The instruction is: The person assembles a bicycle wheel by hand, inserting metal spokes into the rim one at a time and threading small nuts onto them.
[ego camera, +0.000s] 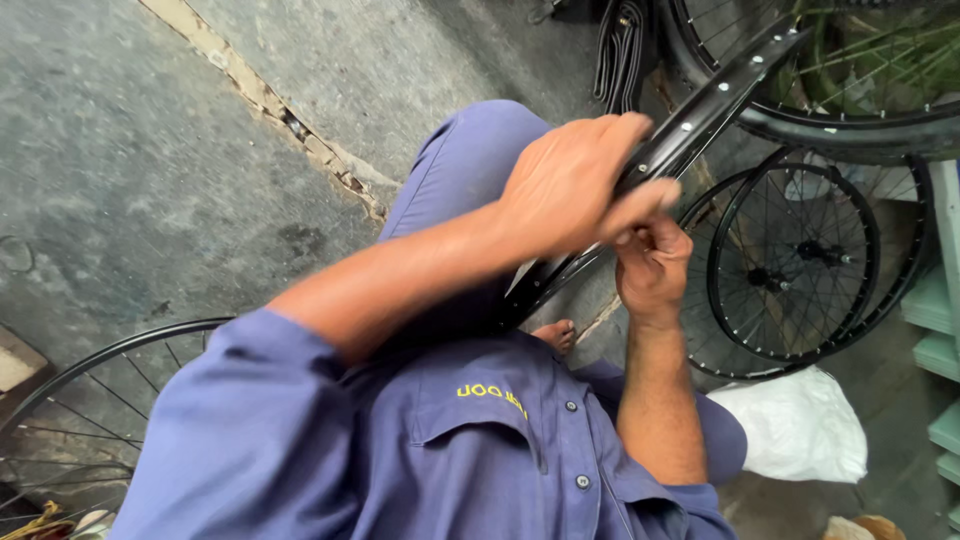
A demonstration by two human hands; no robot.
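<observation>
Rim of black metal, bare and dotted with spoke holes, slants across my lap from near my knee up toward the top right, and everything else I place against it. Far to its left, at the lower edge, a spoked wheel lies on the cracked concrete floor. My left hand comes next, laid over the rim's middle with fingers curled round it and the thumb pressed along its side. Just under the rim, my right hand is bunched, fingertips pinching at the rim's lower edge; whether something small sits between them I cannot tell. Right of the rim, two built wheels lean overlapped, a tyred wheel above them, and a white bag lies below near my right elbow.
</observation>
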